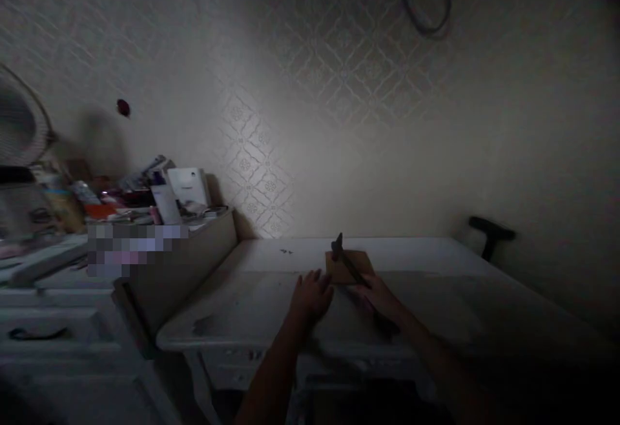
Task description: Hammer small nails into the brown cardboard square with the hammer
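My right hand (375,294) is closed around the handle of a hammer (351,267), whose dark head is raised above a flat brown board (357,258). The board, which looks wooden, lies on the white table (242,296). Beside the board's near left corner is my left hand (312,294), palm down with its fingers apart. Whether its fingertips touch the board is hard to tell in the dim light. Left of the board, several small dark pieces (287,251) lie on the tabletop, too small to name.
On the left, a white cabinet (58,318) carries bottles, a white box (188,185) and other clutter, with a fan (22,118) behind. A patterned wall (339,89) closes off the back. A dark T-shaped handle (491,234) stands past the table's right edge.
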`<state>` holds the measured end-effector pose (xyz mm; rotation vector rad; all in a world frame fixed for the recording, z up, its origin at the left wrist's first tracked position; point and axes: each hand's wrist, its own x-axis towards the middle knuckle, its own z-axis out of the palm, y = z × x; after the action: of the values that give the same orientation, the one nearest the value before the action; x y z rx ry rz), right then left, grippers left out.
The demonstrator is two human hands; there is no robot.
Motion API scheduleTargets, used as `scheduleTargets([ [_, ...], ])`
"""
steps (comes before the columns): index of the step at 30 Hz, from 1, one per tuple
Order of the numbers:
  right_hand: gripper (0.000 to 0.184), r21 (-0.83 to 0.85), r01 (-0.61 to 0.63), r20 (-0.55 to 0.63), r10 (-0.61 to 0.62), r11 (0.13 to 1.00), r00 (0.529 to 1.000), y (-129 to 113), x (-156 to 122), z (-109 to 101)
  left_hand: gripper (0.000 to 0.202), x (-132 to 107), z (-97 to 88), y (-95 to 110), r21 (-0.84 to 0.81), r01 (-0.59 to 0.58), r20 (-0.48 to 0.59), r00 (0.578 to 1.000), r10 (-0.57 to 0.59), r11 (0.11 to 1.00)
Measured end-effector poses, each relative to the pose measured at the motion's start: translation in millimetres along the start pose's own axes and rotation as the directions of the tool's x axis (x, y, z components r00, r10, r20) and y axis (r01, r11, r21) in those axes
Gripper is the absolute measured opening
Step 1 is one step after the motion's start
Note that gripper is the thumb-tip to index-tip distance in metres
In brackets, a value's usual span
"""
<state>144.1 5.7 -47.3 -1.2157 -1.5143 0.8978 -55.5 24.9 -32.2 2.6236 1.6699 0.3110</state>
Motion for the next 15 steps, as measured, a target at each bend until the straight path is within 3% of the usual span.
scheduleTargets([
  [6,0.037,0.015,0.055,-0.025,-0.055,0.998,0.998,-1.8,-0.8,0.4,0.051,1.1,2.6,-1.0,0.015,-0.002,-0.007,1.0,0.002,1.0],
  [15,0.038,0.015,0.03,0.002,-0.03,0.999,1.0,-3.0,-2.7,0.2,0.051,2.4,5.5,-2.1,0.009,-0.007,-0.019,1.0,0.007,1.0],
])
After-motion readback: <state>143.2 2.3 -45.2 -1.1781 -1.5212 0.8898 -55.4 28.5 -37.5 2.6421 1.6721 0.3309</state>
